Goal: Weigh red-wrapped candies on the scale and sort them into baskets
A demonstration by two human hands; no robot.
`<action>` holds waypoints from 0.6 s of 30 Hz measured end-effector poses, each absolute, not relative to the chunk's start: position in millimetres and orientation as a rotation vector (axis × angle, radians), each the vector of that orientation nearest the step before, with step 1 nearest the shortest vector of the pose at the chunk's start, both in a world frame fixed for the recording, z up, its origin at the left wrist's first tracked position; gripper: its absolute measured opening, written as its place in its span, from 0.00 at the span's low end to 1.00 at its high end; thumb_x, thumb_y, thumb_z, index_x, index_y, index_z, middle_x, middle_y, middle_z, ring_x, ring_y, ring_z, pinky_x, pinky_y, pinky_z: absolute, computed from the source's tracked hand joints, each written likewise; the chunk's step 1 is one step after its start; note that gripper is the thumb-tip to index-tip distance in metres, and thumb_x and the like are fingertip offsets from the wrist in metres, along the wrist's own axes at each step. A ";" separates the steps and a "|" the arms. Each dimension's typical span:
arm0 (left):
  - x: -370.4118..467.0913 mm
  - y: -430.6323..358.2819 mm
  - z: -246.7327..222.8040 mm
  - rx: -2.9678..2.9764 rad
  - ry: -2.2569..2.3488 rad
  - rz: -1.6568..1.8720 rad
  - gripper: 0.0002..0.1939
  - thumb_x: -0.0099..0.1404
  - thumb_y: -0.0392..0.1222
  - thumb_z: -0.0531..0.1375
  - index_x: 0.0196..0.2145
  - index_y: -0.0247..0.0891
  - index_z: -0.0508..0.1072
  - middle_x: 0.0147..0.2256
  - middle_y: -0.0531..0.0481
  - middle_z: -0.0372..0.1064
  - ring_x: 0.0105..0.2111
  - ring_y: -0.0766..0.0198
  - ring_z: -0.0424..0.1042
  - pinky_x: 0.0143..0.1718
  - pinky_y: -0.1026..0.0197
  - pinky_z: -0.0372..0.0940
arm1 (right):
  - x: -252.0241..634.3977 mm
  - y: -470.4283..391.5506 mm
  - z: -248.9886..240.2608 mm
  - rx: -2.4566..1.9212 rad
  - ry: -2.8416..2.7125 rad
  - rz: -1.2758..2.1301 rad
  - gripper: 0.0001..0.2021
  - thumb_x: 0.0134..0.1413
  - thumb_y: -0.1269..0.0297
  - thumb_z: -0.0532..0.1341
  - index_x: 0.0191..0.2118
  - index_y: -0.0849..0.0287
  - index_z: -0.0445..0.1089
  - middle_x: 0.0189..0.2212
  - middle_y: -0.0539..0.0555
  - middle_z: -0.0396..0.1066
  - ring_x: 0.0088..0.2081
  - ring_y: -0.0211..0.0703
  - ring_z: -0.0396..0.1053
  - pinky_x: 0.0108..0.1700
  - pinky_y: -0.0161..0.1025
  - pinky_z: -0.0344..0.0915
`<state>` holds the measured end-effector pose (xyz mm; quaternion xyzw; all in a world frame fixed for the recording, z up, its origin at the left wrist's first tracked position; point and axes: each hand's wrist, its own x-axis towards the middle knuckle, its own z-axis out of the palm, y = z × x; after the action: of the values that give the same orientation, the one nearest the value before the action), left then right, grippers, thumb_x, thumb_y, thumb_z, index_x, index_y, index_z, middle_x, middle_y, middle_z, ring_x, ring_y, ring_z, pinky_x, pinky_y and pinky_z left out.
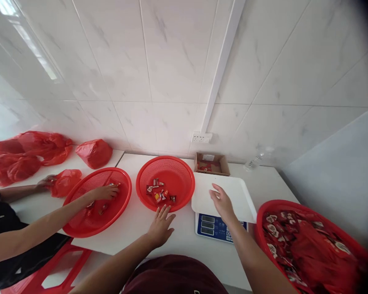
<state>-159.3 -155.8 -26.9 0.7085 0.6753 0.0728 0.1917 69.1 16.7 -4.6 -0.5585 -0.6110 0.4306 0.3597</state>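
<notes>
The left hand [161,228] lies flat at the near rim of the middle basket [184,169], fingers spread and empty, the right hand [222,202] open on the scale's white tray [239,192] — leaning there could skew its reading.

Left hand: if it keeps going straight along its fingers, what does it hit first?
Likely the near rim of the middle red basket; the left hand lies flat on the table, fingertips just short of it.

red basket [178,173] holding, seemingly, wrapped sweets [159,192]
</notes>
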 end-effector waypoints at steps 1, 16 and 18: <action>-158.3 -156.7 -27.2 2.016 1.888 0.254 0.23 0.58 0.37 0.58 0.53 0.41 0.64 0.62 0.39 0.51 0.63 0.47 0.46 0.60 0.38 0.46 | 92.7 17.7 -11.9 -1.495 -1.550 1.020 0.26 0.50 0.49 0.55 0.51 0.58 0.64 0.51 0.60 0.66 0.46 0.48 0.69 0.47 0.46 0.65; -95.1 -128.1 -19.4 2.250 1.581 0.771 0.11 0.64 0.40 0.52 0.42 0.42 0.72 0.47 0.44 0.70 0.51 0.55 0.67 0.50 0.52 0.66 | 311.7 -25.9 -91.9 -2.313 -1.750 0.798 0.26 0.51 0.55 0.54 0.54 0.64 0.63 0.48 0.64 0.68 0.49 0.52 0.67 0.50 0.45 0.61; -85.1 -124.8 -17.2 2.254 1.573 0.753 0.12 0.64 0.40 0.52 0.42 0.42 0.72 0.47 0.44 0.70 0.51 0.56 0.67 0.49 0.53 0.66 | 309.7 -17.9 -93.0 -2.289 -1.767 0.765 0.28 0.51 0.56 0.54 0.56 0.65 0.60 0.53 0.66 0.63 0.54 0.53 0.63 0.53 0.44 0.58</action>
<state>-85.1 -124.8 -17.2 0.7825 0.5461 0.2615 0.1452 309.7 -17.9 -93.0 -0.7630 -0.5891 0.2551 0.0753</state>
